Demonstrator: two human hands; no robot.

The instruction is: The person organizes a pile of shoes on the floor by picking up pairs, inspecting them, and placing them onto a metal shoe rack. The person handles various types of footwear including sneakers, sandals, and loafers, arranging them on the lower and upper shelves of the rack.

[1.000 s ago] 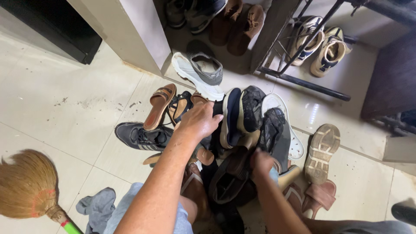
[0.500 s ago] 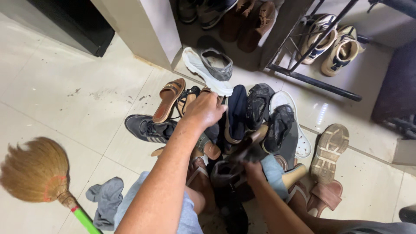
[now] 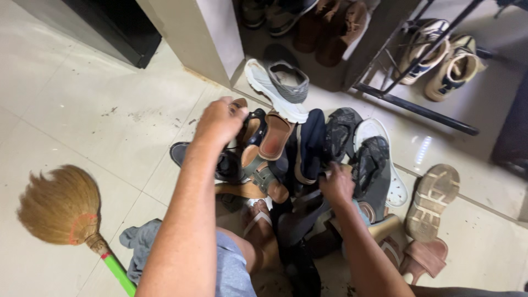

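- The tiled floor (image 3: 82, 104) takes up most of the view; the camera has drawn nearer to it than a second ago, so the heap looks bigger.
- A heap of shoes (image 3: 319, 165) lies in the middle, before an open cupboard (image 3: 308, 33) with more footwear inside, and a metal rack (image 3: 418, 104) to its right.
- A straw broom (image 3: 60, 206) with a green handle lies at the left, beside a grey rag (image 3: 140, 247).
- A white-and-grey sneaker (image 3: 278, 88) rests at the far edge of the heap, in the same spot as before.
- The left hand (image 3: 220, 121) has moved left and forward, from the dark shoes to the brown sandals (image 3: 264, 137). Its fingers curl over one sandal's edge; whether they grip it I cannot tell.
- The right hand (image 3: 336, 184) has pushed deeper into the heap, its fingers closed on a dark shoe (image 3: 371, 165).
- Both hands are now working on the pile, each on a separate item.
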